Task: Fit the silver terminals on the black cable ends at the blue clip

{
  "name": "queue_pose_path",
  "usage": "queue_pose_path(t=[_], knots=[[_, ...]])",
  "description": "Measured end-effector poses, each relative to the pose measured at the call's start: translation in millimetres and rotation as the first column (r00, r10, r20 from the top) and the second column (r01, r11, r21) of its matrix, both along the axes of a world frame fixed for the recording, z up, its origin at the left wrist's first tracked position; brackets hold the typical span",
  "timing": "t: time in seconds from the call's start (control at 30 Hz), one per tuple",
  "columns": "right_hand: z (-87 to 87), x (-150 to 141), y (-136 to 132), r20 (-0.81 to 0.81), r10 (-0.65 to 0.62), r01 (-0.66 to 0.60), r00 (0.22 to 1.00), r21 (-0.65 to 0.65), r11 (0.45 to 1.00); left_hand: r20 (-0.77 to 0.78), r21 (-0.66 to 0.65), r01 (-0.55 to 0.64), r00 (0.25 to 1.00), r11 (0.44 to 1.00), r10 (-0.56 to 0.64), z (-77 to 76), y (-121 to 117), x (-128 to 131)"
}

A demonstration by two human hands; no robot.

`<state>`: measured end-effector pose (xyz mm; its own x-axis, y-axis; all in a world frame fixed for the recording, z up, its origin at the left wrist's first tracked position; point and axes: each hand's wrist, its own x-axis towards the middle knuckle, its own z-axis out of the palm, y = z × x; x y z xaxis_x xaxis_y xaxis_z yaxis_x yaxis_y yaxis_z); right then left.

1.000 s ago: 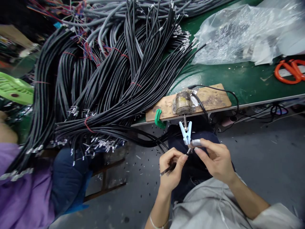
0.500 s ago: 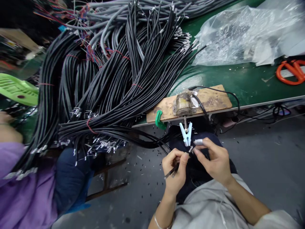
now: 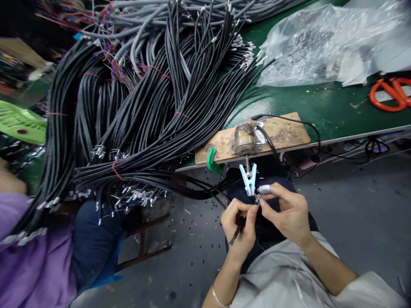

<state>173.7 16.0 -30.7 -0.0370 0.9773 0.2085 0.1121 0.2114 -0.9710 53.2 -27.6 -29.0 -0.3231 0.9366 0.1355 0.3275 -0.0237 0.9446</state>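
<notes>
My left hand (image 3: 238, 224) is closed round a black cable (image 3: 236, 234), its thumb and forefinger pinching close to the stripped end. At that end, the small silvery wires (image 3: 257, 198) show between my two hands. My right hand (image 3: 287, 211) pinches at these wires with thumb and forefinger; the forefinger has a grey-white wrap (image 3: 263, 189) on its tip. Just above the fingertips, a light blue clothespin (image 3: 248, 182) hangs on the shaft of a small motor (image 3: 244, 140). How the wires lie between the fingertips is too small to tell.
The motor sits on a wooden board (image 3: 287, 130), with a green clamp (image 3: 212, 160) at the table edge. Bundled black cables (image 3: 150, 111) cover the left of the green table. Clear plastic (image 3: 298, 51) and orange scissors (image 3: 388, 95) lie right. A person in a purple top (image 3: 38, 256) sits left.
My right fingertips have closed in on the wire end. The left hand has turned slightly and moved a little right, towards the right hand. The view has shifted slightly.
</notes>
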Motion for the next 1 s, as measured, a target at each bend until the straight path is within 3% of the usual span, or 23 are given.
queue_pose_path(t=[0.17, 0.27, 0.43, 0.6, 0.7, 0.77, 0.9, 1.0], knots=[[1.7, 7, 6, -0.027, 0.039, -0.043, 0.999, -0.156, 0.987, 0.002, -0.020, -0.007, 1.000, 1.000, 0.007, 2.6, 1, -1], [2.6, 9, 6, -0.048, 0.054, -0.061, 0.997, -0.164, 0.985, -0.014, -0.011, -0.003, 1.000, 1.000, 0.002, 1.5, 1, -2], [-1.5, 8, 2, -0.042, 0.065, -0.069, 0.997, -0.090, 0.994, -0.011, -0.013, -0.008, 1.000, 1.000, 0.008, -1.3, 2, -1], [0.6, -1, -2, 0.166, -0.133, 0.105, 0.977, 0.168, 0.980, -0.024, -0.019, -0.035, 0.999, 0.999, 0.035, -1.9, 3, 3], [1.8, -2, -4, 0.248, -0.171, 0.102, 0.954, 0.269, 0.958, 0.014, -0.045, -0.047, 0.999, 0.998, 0.048, -0.5, 3, 2], [-0.6, 0, -3, 0.215, -0.104, 0.058, 0.971, 0.210, 0.976, 0.060, -0.090, -0.035, 0.997, 0.995, 0.041, 0.6, 4, 0], [-6.9, 4, 5, -0.005, 0.034, -0.035, 0.999, -0.058, 0.998, 0.146, -0.161, 0.028, 0.989, 0.987, -0.005, 0.9, 4, -4], [-4.6, 2, 11, -0.119, 0.177, -0.187, 0.977, -0.080, 0.979, 0.187, -0.173, 0.049, 0.982, 0.984, -0.016, 1.6, 5, -4]])
